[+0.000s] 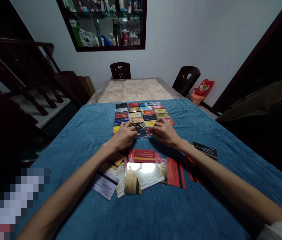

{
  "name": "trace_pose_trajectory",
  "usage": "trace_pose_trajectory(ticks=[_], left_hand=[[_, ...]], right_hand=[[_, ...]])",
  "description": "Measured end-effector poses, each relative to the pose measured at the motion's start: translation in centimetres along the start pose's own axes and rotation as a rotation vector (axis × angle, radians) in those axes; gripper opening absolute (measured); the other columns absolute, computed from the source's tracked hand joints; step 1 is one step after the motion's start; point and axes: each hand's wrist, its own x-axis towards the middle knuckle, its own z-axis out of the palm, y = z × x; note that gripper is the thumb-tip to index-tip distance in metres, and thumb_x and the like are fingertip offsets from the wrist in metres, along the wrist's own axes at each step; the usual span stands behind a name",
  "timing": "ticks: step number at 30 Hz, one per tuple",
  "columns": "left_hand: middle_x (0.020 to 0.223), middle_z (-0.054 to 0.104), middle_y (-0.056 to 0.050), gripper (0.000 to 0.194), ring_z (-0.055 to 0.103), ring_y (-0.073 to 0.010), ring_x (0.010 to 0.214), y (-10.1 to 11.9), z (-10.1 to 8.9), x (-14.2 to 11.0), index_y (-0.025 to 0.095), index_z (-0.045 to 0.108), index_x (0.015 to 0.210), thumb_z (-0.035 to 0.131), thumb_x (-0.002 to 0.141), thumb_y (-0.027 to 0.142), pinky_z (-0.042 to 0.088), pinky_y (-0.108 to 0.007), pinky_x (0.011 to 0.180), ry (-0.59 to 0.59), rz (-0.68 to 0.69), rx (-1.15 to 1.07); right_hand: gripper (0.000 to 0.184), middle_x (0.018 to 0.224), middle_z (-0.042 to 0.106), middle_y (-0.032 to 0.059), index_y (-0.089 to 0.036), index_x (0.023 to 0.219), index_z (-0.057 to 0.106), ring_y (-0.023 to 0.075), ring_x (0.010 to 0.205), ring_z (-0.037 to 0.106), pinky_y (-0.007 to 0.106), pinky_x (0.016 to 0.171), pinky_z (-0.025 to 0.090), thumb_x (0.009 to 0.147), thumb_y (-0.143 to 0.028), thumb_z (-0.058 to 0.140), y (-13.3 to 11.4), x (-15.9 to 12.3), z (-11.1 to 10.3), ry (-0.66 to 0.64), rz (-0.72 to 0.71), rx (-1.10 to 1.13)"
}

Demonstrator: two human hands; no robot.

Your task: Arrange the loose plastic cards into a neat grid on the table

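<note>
Cards (149, 117) lie edge to edge in rows on a blue cloth (76, 140). My left hand (125, 134) rests at the near left of these rows, fingers curled down and partly hiding a yellow card (116, 129). Close by its fingertips is a dark card (141, 133). My right hand (165, 132) is at the near right, thumb and fingers bent together at a red card (149, 131) that it partly covers. Between my forearms is a loose pile with a red card (144, 155), a gold card (131, 180) and a shiny pale card (151, 178).
A black card (205, 150) lies beyond my right forearm. The table's bare patterned top (133, 89) shows past the cloth. Dark chairs (120, 70) stand around it, with a stair railing (18, 66) at left and a glass shelf (106, 30) in the wall.
</note>
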Motion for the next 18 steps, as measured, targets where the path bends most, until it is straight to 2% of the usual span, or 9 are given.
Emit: trace_pose_trajectory(ticks=[7, 12, 18], left_hand=[[0.099, 0.071, -0.010, 0.027, 0.047, -0.0290, 0.122, 0.8, 0.1, -1.3, 0.019, 0.073, 0.093, 0.048, 0.092, 0.013, 0.036, -0.048, 0.100, 0.015, 0.012, -0.013], [0.095, 0.071, -0.009, 0.026, 0.047, -0.0288, 0.122, 1.8, -0.1, -1.9, 0.019, 0.072, 0.087, 0.047, 0.095, 0.018, 0.036, -0.048, 0.101, 0.005, 0.037, -0.037], [0.099, 0.071, -0.011, 0.022, 0.048, -0.0302, 0.122, 2.9, 0.0, -2.6, 0.018, 0.072, 0.092, 0.050, 0.095, 0.020, 0.037, -0.050, 0.100, -0.002, 0.082, -0.033]], right_hand=[[0.024, 0.103, 0.072, 0.0081, -0.023, 0.107, 0.071, 0.0280, 0.105, 0.048, 0.042, 0.090, 0.034, 0.095, -0.024, 0.050, -2.0, -2.9, -0.7, 0.047, -0.011, 0.063], [0.019, 0.101, 0.071, 0.0071, -0.025, 0.104, 0.071, 0.0283, 0.110, 0.048, 0.043, 0.091, 0.034, 0.094, -0.029, 0.055, -3.6, -4.3, -1.3, 0.034, -0.057, 0.088], [0.023, 0.104, 0.071, 0.0082, -0.027, 0.106, 0.072, 0.0301, 0.114, 0.047, 0.046, 0.093, 0.036, 0.093, -0.038, 0.058, -5.0, -5.0, -1.9, -0.024, -0.100, 0.122]])
